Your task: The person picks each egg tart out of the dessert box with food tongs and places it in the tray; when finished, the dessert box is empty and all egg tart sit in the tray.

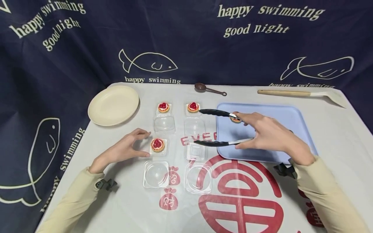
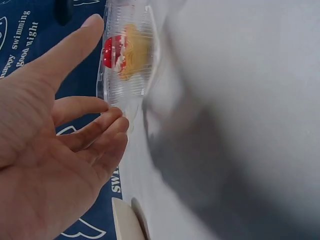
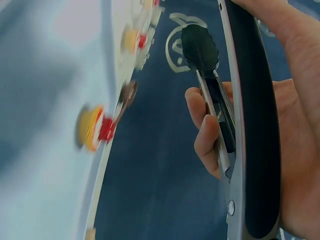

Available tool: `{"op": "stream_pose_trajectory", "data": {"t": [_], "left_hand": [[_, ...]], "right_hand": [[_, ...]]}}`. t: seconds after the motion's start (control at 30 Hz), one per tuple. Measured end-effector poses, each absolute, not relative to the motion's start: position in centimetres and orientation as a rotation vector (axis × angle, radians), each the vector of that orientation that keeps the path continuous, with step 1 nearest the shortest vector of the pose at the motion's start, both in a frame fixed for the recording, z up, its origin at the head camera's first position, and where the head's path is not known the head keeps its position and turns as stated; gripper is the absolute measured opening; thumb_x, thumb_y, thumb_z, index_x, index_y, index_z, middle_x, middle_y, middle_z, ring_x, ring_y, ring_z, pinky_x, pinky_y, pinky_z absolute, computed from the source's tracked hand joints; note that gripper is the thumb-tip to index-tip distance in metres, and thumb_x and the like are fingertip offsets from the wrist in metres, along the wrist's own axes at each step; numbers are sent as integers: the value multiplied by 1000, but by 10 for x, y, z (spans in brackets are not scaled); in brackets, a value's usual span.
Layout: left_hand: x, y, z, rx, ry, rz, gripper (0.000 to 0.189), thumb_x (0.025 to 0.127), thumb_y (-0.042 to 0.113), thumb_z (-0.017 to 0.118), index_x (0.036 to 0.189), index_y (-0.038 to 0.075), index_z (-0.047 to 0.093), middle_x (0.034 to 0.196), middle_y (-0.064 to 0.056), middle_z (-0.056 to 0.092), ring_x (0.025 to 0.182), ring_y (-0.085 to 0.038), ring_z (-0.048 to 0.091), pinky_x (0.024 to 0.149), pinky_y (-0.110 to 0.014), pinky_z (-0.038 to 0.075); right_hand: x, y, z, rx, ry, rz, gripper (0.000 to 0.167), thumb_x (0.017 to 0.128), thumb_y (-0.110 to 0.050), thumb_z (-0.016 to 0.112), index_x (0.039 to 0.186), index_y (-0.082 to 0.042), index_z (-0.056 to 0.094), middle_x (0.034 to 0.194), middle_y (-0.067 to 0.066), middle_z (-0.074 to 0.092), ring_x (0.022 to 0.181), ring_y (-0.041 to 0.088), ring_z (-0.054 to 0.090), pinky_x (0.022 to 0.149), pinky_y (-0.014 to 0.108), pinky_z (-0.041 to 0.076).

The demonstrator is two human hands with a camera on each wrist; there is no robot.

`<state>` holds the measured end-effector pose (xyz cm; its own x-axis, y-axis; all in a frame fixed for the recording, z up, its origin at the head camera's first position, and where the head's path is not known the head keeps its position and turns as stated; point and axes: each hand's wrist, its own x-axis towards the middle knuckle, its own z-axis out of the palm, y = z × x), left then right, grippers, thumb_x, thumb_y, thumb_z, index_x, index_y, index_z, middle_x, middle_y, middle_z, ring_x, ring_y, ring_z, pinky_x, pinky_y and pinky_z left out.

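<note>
My left hand has its fingers spread beside a clear plastic box holding a red-topped tart. In the left wrist view its fingertips are close to the box wall; contact is hard to tell. My right hand holds a pair of black-and-steel tongs, their arms spread wide above the left part of the blue tray. Nothing sits between the tong tips. One more tart lies on the tray, partly hidden behind the tongs in the head view. Nearest the tong tips is an open clear box without a tart.
Two more open boxes at the back hold a left tart and a right tart. Clear lids lie hinged toward the front. A cream plate, a brown spoon and a wooden-handled spatula lie along the back.
</note>
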<state>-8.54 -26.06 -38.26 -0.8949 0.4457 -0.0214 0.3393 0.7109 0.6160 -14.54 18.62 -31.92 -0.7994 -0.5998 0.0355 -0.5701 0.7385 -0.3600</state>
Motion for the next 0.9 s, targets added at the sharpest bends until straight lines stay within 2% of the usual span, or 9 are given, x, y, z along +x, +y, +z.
{"op": "stream_pose_trajectory", "data": {"t": [0.13,0.23,0.37,0.5,0.67,0.73,0.8,0.9], "left_hand": [[-87,-259,-387,652,2755,957,72,74,16,85,131,-12,53,127,-21,55,122,-37,51,108,-54,37],[-88,-259,-388,650,2760,960,71,73,16,86,130,-12,55,125,-21,57,121,-37,52,108,-54,37],[-89,-259,-387,620,2762,963,71,72,17,87,129,-11,56,124,-20,59,120,-37,53,108,-54,37],[-89,-259,-387,607,2764,960,70,72,17,87,129,-11,56,123,-20,59,120,-37,53,108,-54,37],[-89,-259,-386,621,2764,952,70,74,19,85,130,-12,55,124,-21,59,120,-39,53,108,-56,35],[-89,-259,-386,623,2767,948,70,74,20,85,130,-11,55,124,-21,59,120,-39,53,109,-56,35],[-89,-259,-386,624,2768,945,70,74,20,85,129,-11,56,124,-20,60,120,-39,54,109,-55,35],[-91,-259,-386,625,2768,946,70,72,19,86,129,-10,57,122,-19,61,119,-38,55,109,-54,36]], "right_hand": [[-142,166,-318,-1084,2796,-525,96,66,-52,86,144,-9,48,128,13,62,104,25,60,71,41,54],[-143,151,-318,-1136,2751,-494,96,67,-53,84,145,-9,47,134,12,59,113,28,58,76,43,55],[-145,129,-319,-1231,2699,-451,96,68,-53,83,144,-7,47,141,11,55,127,31,51,90,49,52],[-149,105,-319,-1334,2653,-417,94,68,-54,82,142,-6,50,141,9,55,126,28,52,92,48,51],[-156,79,-320,-1403,2602,-414,87,69,-55,81,138,-8,56,136,4,59,118,20,58,83,41,54],[-158,71,-320,-1416,2587,-405,84,70,-54,81,137,-9,57,133,3,62,108,16,61,74,37,53],[-159,63,-321,-1424,2571,-391,82,71,-53,81,136,-10,58,118,3,69,92,14,62,64,34,50],[-159,55,-321,-1426,2562,-366,78,72,-50,81,135,-10,59,110,3,72,75,11,58,58,32,47]]}}
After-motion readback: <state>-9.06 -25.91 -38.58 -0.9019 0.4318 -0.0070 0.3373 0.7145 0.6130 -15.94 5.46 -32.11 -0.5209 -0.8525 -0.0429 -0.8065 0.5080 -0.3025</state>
